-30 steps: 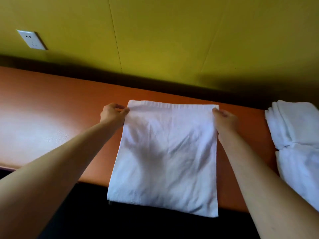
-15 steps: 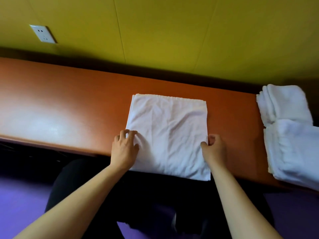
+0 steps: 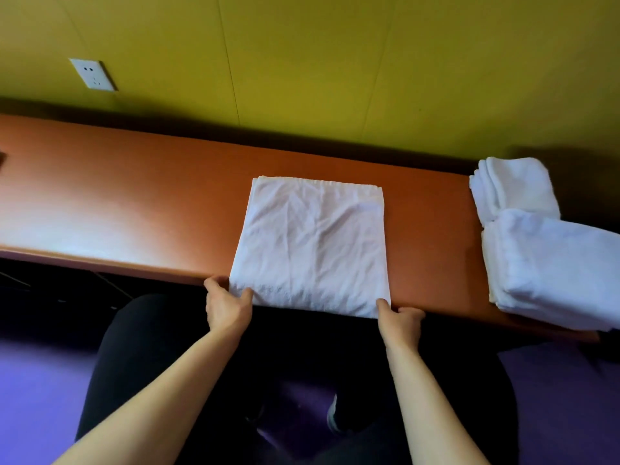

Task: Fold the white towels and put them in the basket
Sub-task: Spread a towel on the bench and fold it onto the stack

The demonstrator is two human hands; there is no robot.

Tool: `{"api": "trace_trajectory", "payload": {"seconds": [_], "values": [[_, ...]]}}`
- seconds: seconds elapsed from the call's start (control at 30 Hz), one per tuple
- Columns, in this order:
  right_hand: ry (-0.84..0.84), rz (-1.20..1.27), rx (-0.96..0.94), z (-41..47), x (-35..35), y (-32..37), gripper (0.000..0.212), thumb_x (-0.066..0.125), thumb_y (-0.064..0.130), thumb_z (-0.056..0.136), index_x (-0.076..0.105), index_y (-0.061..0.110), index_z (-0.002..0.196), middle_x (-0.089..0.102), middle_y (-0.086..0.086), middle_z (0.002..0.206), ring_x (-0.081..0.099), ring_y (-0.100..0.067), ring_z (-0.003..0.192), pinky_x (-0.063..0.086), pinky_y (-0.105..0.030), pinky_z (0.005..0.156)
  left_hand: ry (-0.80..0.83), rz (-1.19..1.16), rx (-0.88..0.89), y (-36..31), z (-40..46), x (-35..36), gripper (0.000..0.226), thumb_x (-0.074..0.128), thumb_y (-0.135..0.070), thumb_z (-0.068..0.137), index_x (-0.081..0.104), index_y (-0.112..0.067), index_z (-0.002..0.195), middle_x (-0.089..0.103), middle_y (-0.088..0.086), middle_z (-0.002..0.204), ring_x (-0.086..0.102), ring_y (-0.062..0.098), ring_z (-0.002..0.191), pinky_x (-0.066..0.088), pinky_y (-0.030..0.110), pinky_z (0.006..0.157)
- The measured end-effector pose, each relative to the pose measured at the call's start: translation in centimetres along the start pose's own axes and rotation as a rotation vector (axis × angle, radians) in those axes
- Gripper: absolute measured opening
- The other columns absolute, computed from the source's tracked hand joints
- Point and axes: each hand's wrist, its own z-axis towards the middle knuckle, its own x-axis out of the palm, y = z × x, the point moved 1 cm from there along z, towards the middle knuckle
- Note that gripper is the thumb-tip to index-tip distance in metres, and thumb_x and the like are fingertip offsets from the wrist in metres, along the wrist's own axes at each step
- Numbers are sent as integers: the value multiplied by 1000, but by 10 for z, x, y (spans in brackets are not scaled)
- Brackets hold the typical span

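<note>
A white towel (image 3: 312, 243), folded into a rough square, lies flat on the orange table (image 3: 134, 209), its near edge hanging just over the table's front edge. My left hand (image 3: 226, 305) pinches the towel's near left corner. My right hand (image 3: 399, 322) pinches the near right corner. Two stacks of white towels (image 3: 543, 250) sit on the table at the right. No basket is in view.
A yellow wall (image 3: 335, 62) with a white socket (image 3: 93, 74) rises behind the table. My dark-clothed legs (image 3: 141, 364) are below the table edge over a purple floor (image 3: 40, 397). Bare tabletop stretches to the left of the towel.
My hands left the towel's far corners, slid down its sides, and now hold its two near corners at the table edge. The towel lies shorter, folded.
</note>
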Motion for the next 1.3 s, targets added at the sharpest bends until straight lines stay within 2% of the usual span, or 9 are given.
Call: {"api": "trace_trajectory", "payload": {"seconds": [0.17, 0.27, 0.4, 0.6, 0.73, 0.87, 1.0, 1.13, 1.3], "values": [[55, 165, 44, 3, -7, -1, 41, 77, 23, 81, 55, 2, 109, 59, -12, 102, 55, -26, 83, 43, -32, 76, 48, -52, -57, 0, 0, -9, 52, 74, -24, 85, 44, -9, 125, 64, 15, 117, 61, 36, 109, 45, 39, 88], [107, 241, 85, 9, -7, -8, 30, 76, 20, 84, 64, 5, 108, 64, -5, 96, 59, -23, 85, 55, -41, 87, 79, -39, -72, -1, 2, -12, 46, 74, -27, 84, 55, -8, 121, 66, 10, 111, 62, 33, 105, 45, 35, 82], [175, 304, 52, 3, -16, -4, 12, 68, 15, 91, 69, 11, 101, 70, -4, 90, 70, -23, 84, 56, -35, 67, 158, -95, -64, 5, 7, -18, 30, 69, -37, 75, 70, -9, 86, 72, 12, 86, 70, 33, 82, 61, 45, 75], [128, 325, -152, -26, -42, 21, 21, 62, 9, 92, 61, 18, 111, 66, 0, 80, 64, -22, 62, 47, -32, 57, 188, -365, -62, -5, -16, -46, 17, 62, -11, 94, 55, 2, 102, 69, 23, 92, 74, 31, 67, 63, 48, 72], [151, 360, -202, -35, -56, 23, 25, 61, 6, 92, 66, 26, 105, 67, 0, 84, 59, -20, 58, 47, -33, 56, 208, -452, 3, -10, -34, -65, 26, 60, -2, 94, 56, -10, 118, 69, 18, 97, 74, 32, 67, 63, 47, 71], [196, 507, -124, -30, -60, 29, 10, 67, 10, 90, 71, 17, 84, 67, -4, 82, 55, -10, 46, 40, -24, 49, 255, -525, 55, -15, -35, -76, 13, 62, -2, 93, 70, -6, 103, 69, 18, 92, 70, 21, 65, 63, 34, 65], [383, 565, -166, -20, -60, 51, 13, 72, 17, 89, 70, 16, 102, 69, -3, 80, 56, -11, 59, 39, -23, 55, 407, -533, 151, -26, -19, -78, 24, 59, 9, 93, 62, -4, 113, 74, 13, 92, 66, 18, 67, 61, 23, 67], [178, 334, -331, 3, -45, 77, 12, 70, 21, 92, 72, 17, 103, 74, 4, 72, 57, -12, 60, 45, -21, 55, 259, -387, 242, -46, 5, -74, 18, 62, -10, 98, 58, 4, 107, 77, 9, 77, 58, 9, 49, 54, 17, 52], [78, 228, -443, 47, -18, 121, 11, 70, 30, 91, 68, 21, 96, 70, 1, 71, 62, -18, 66, 54, -36, 70, 92, -271, 352, -84, 44, -63, 25, 69, -22, 95, 62, 1, 95, 60, 4, 52, 47, 7, 34, 38, 17, 37]]}}
